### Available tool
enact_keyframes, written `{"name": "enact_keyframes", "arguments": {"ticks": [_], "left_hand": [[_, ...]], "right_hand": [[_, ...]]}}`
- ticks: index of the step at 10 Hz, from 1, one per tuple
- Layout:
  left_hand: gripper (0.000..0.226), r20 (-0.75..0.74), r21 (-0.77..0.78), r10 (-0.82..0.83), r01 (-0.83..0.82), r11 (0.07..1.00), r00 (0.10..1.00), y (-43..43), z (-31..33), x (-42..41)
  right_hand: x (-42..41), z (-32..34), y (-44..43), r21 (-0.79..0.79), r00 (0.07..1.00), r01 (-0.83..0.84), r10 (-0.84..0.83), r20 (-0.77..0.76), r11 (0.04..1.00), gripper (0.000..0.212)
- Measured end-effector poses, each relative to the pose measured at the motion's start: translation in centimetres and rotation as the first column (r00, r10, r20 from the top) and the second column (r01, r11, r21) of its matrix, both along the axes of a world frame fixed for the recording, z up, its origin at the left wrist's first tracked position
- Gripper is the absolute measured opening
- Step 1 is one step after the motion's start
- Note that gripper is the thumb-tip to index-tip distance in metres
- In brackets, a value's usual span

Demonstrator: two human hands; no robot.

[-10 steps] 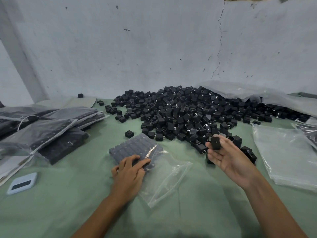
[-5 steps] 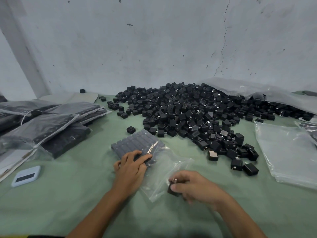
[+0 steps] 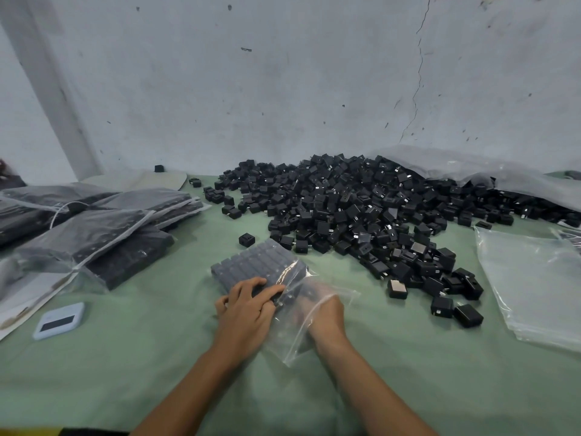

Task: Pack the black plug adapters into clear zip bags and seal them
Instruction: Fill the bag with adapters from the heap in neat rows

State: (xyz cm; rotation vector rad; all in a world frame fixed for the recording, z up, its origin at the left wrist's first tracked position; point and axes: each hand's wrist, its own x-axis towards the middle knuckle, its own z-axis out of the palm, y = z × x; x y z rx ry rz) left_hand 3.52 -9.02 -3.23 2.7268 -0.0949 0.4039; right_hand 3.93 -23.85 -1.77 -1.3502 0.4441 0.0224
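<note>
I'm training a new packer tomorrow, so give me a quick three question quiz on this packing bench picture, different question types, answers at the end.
1. True or false: the right hand is inside the open bag.
2. Multiple choice: the left hand rests on
A. the loose pile
B. the packed rows in the open bag
C. the blue device
3. Fill in: the sealed bags lie on the person's ____ side of the table.

Key:
1. True; the hand shows through the clear plastic.
2. B; its fingers lie on the rows, away from the pile and the device.
3. Left.
</note>
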Motion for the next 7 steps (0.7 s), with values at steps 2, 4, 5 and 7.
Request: {"name": "enact_keyframes", "arguments": {"ticks": [2, 4, 5, 7], "left_hand": [[0.044, 0.013, -0.016, -0.002, 0.002, 1.0, 1.0, 0.0, -0.1, 0.0], [0.048, 0.012, -0.014, 0.0, 0.0, 1.0, 1.0, 0.1, -0.3, 0.2], [0.05, 0.03, 0.057, -0.006, 0.004, 0.998, 1.0, -0.2, 0.2, 0.2], [0.049, -0.034, 0.153, -0.163, 0.166, 0.974, 0.986, -1.1, 1.0, 1.3]], "right_hand": [[1.0, 0.8, 1.3, -0.095, 0.985, 0.004, 0.012, 0.174, 0.995, 0.05], [2.0, 0.1, 0.0, -0.344, 0.956, -0.199, 0.26, 0.139, 0.918, 0.043], [1.8, -0.1, -0.1, -0.504, 0.896, -0.172, 0.347, 0.276, 0.846, 0.026], [1.6, -2.0, -1.3, -0.698, 0.914, -0.102, 0.343, 0.216, 0.709, 0.036]]}}
